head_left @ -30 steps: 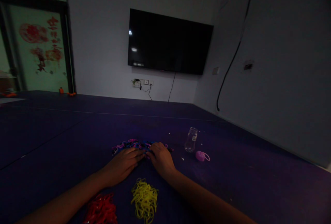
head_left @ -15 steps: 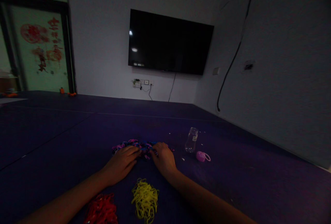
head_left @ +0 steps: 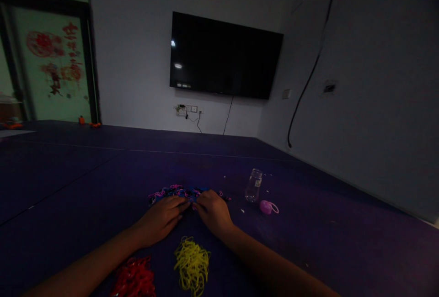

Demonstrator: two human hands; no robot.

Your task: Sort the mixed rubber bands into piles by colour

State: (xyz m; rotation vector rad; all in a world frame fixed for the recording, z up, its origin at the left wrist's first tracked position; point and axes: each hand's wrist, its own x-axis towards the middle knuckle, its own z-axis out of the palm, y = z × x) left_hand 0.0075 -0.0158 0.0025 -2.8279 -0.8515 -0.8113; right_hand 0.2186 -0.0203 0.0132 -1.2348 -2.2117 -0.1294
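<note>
A mixed heap of pink, blue and dark rubber bands point(head_left: 173, 191) lies on the purple floor mat point(head_left: 85, 182). My left hand point(head_left: 161, 219) rests on its near edge, fingers stretched forward and close together. My right hand point(head_left: 211, 212) sits beside it with fingers curled down into the heap; the two hands' fingertips almost meet. What the right fingers pinch is too small and dark to name. Nearer to me lie a yellow pile of bands point(head_left: 192, 264) and a red pile of bands point(head_left: 134, 278).
A small clear bottle point(head_left: 254, 185) stands to the right of the heap, with a pink lid with a loop point(head_left: 267, 207) beside it. White specks dot the mat. A black TV point(head_left: 224, 55) hangs on the far wall; a wall runs along the right.
My right hand's fingers have curled in and drawn slightly back towards my left fingertips. The left hand has barely shifted.
</note>
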